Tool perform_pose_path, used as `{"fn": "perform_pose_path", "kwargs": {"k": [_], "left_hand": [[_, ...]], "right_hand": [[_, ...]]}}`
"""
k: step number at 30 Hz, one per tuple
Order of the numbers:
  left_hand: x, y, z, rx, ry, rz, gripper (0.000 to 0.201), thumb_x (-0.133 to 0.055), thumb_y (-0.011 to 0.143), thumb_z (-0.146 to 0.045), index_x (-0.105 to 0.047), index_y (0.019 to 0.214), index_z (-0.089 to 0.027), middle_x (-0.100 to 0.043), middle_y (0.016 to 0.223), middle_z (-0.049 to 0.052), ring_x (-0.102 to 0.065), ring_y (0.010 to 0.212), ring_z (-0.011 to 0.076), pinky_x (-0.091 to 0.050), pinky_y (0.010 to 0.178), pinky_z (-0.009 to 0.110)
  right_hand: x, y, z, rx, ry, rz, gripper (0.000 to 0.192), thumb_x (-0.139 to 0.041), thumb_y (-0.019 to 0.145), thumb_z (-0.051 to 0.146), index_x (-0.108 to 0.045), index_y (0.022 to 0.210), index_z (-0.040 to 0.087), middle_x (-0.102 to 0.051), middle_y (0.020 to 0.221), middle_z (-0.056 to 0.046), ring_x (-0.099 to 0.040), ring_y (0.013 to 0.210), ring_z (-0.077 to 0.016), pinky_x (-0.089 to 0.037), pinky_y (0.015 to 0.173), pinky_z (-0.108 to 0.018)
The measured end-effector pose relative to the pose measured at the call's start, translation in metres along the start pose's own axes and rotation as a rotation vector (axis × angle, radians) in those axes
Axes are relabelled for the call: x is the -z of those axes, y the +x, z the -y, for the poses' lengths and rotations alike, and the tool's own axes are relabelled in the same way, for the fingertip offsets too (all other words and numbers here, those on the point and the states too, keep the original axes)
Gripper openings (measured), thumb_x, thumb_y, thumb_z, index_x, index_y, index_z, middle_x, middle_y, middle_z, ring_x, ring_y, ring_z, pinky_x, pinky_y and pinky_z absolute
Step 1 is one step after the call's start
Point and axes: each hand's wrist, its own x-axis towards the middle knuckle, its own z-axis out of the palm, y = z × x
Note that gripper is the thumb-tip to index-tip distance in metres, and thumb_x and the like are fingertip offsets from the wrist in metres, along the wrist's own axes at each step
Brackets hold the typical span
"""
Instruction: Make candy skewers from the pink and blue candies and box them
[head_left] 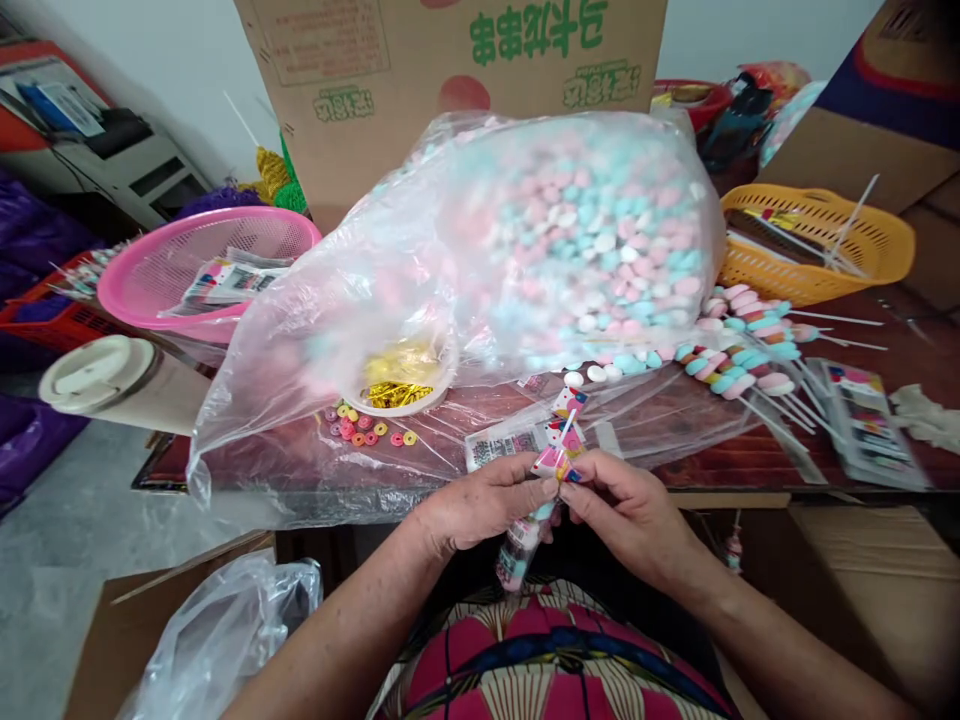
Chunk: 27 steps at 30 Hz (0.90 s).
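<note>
The left hand [487, 500] and the right hand [622, 505] meet just below the table [750, 460] edge, the fingertips of both pinched on the printed top of a narrow candy-skewer sleeve [551, 462], its white stick poking up between them. The filled lower part of the sleeve hangs down over the person's lap. Just beyond the hands lie loose printed wrappers [499, 440], small ring candies [360, 428] and a white bowl of gold twist ties [397, 392]. Behind sits a big clear bag of pink and blue candies [585, 230], with finished candy skewers [742, 345] to its right. A likely risk: the sleeve is held only at its top, so a loose pinch could let it drop to the floor
</note>
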Motion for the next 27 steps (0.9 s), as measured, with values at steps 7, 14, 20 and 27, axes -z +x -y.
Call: {"fn": "perform_pose_path", "kwargs": {"k": [7, 14, 20, 27], "left_hand": [[-0.011, -0.001, -0.004, 0.059, 0.065, -0.160, 0.024, -0.062, 0.072, -0.037, -0.055, 0.070, -0.015, -0.052, 0.058, -0.002, -0.046, 0.052, 0.0089, -0.035, 0.050, 0.021], [0.000, -0.007, -0.002, 0.205, 0.072, -0.003, 0.023, -0.058, 0.069, -0.036, -0.054, 0.060, -0.015, -0.053, 0.054, 0.000, -0.052, 0.046, 0.0122, -0.045, 0.052, 0.028], [0.004, -0.031, -0.001, -0.094, 1.177, -0.094, 0.017, -0.053, 0.074, -0.016, -0.048, 0.058, -0.020, -0.054, 0.054, 0.002, -0.054, 0.049, 0.0171, -0.040, 0.047, 0.026], [0.011, -0.086, 0.013, -0.471, 1.700, -0.363, 0.013, -0.048, 0.084, -0.018, -0.060, 0.087, -0.014, -0.063, 0.073, 0.009, -0.055, 0.060, 0.0208, -0.042, 0.054, 0.031]], "right_hand": [[0.016, 0.023, 0.010, 0.121, -0.254, -0.074, 0.018, -0.049, 0.084, 0.028, -0.053, 0.068, 0.019, -0.058, 0.057, 0.000, -0.052, 0.052, -0.0139, -0.041, 0.049, -0.026], [0.010, 0.023, 0.011, 1.059, -1.058, 0.134, 0.032, -0.039, 0.086, 0.011, -0.061, 0.109, 0.017, -0.066, 0.109, -0.012, -0.053, 0.108, -0.0302, -0.028, 0.100, -0.057], [-0.022, 0.009, 0.003, 0.449, -0.617, 0.457, 0.023, -0.041, 0.081, 0.015, -0.057, 0.068, 0.025, -0.060, 0.061, -0.007, -0.055, 0.061, -0.0232, -0.044, 0.079, -0.047], [-0.048, 0.030, 0.025, -0.517, 0.273, 0.834, 0.027, -0.041, 0.079, 0.041, -0.043, 0.060, 0.022, -0.032, 0.037, 0.008, -0.037, 0.038, -0.0109, -0.035, 0.049, -0.026]]}}
